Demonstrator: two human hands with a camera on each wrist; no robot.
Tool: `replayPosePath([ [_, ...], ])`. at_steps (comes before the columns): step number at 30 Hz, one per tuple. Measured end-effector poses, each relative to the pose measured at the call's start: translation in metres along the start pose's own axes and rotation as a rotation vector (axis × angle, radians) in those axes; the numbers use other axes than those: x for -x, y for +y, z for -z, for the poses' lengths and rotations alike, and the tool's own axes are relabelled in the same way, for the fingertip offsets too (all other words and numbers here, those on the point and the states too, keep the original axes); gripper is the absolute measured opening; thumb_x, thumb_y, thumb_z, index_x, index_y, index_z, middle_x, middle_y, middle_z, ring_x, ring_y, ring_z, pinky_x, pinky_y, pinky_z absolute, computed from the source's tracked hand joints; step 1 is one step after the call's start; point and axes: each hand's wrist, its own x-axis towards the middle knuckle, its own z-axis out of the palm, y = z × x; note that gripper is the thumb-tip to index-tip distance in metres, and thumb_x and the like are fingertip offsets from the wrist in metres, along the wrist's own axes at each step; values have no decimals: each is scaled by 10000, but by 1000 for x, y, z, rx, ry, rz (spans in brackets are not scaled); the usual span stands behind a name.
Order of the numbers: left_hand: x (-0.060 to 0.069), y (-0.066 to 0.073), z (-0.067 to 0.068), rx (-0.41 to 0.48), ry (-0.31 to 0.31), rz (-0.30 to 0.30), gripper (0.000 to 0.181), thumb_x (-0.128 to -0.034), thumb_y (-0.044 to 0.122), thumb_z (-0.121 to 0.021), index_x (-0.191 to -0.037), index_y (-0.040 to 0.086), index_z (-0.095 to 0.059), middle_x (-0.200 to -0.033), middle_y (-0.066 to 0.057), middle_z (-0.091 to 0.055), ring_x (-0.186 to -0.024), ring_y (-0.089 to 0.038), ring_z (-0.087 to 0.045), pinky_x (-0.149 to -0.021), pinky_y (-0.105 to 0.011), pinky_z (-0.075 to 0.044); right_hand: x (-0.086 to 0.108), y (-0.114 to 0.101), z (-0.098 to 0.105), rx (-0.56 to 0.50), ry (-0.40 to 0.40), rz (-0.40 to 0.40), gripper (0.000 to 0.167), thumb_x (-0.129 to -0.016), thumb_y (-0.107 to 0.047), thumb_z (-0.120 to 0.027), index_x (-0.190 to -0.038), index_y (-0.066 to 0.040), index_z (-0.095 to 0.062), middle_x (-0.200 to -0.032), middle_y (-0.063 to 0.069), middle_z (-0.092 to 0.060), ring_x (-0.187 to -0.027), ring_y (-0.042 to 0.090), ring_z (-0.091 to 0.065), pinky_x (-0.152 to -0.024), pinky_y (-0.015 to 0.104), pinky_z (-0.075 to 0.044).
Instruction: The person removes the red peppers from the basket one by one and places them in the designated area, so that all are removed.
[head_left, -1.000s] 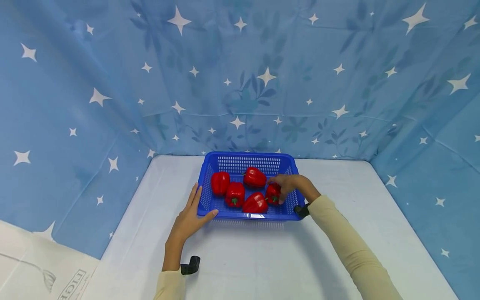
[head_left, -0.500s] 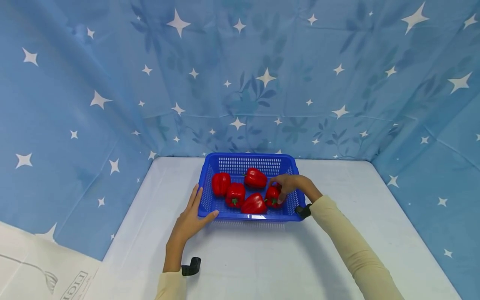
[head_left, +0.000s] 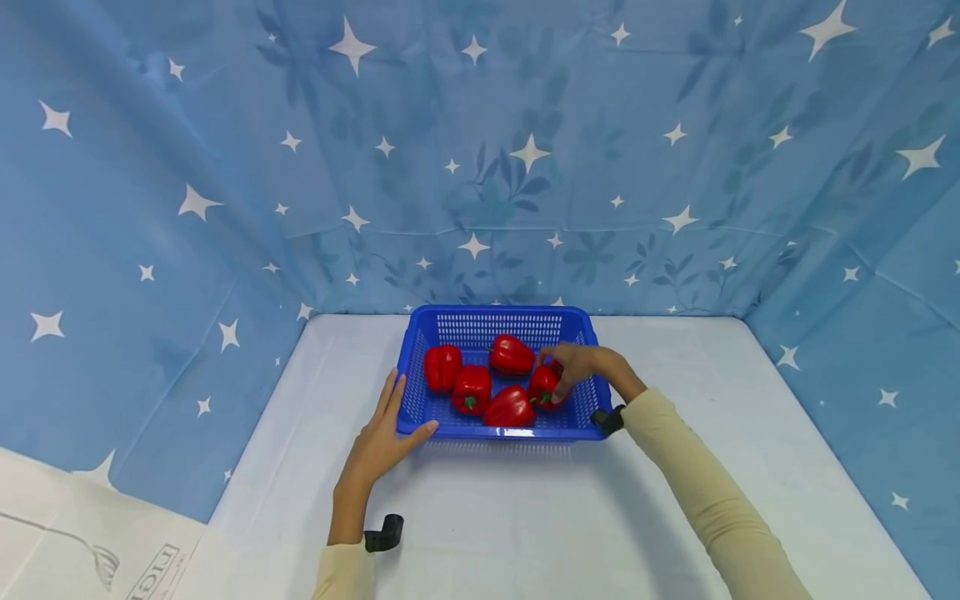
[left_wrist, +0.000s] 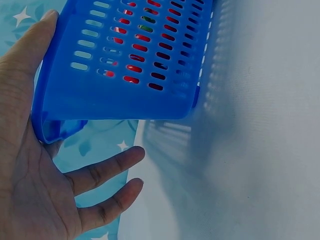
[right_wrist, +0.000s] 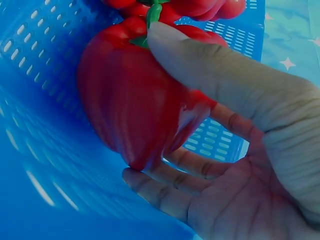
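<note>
Right wrist view: my right hand (right_wrist: pixel 265 160) is gripping a red pepper (right_wrist: pixel 125 95), my thumb pressing over its top beside the green stem (right_wrist: pixel 154 14) and my fingers curling under its far side. I am probably pinching it from opposite sides because its skin is looking slippery and its lobes are giving an uneven hold. My left hand (head_left: pixel 377 446) is resting at the near left corner of the blue basket (head_left: pixel 555 434), fingers lying straight and spread apart along the left side, thumb reaching over the near rim. I am likely touching it there to stop the basket sliding.

The pepper I am gripping is sitting inside the basket towards the right end; whether it is bearing on the floor or hanging just above, I cannot tell. It is shining deep red, its broad shoulders narrowing to a lobed lower end, its stem bending slightly.

Further left, four other peppers are lying in the basket: one far (head_left: pixel 512 356), one near (head_left: pixel 510 408), one left of centre (head_left: pixel 471 385) and one nearest the left wall (head_left: pixel 442 368). The basket is standing on a white table (head_left: pixel 480 517), and a star-patterned blue curtain (head_left: pixel 420 200) is hanging behind.
</note>
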Motion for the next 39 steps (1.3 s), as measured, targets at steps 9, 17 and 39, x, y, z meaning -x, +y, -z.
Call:
replayPosePath([
  [9,0,0,0,12,4,-9,1046,-799,747,-574,-1575,336,-4,-1653,112,87,-1446,-474,-258,-993,-716,-380,-2,3,0,-9,22,-20,673,-710,-243,-877,-1285,-204,-531,-1327,174,-453,-1250,376,-456,-897,485,-569],
  [17,-1,-1,0,24,-3,-9,1038,-804,745,-569,-1573,343,1,-1647,132,96,-1453,-465,-251,-996,-704,-389,1,1,1,-14,36,-15,696,-713,-224,-873,-1317,-177,-530,-1330,190,-418,-1257,381,-444,-904,477,-569],
  [39,0,0,1,29,-10,1,1035,-804,743,-570,-1566,364,20,-1645,138,106,-1460,-460,-234,-1018,-712,-356,8,-1,4,-31,131,41,676,-766,-217,-835,-1326,-102,-475,-1301,198,-475,-1204,352,-501,-959,473,-544],
])
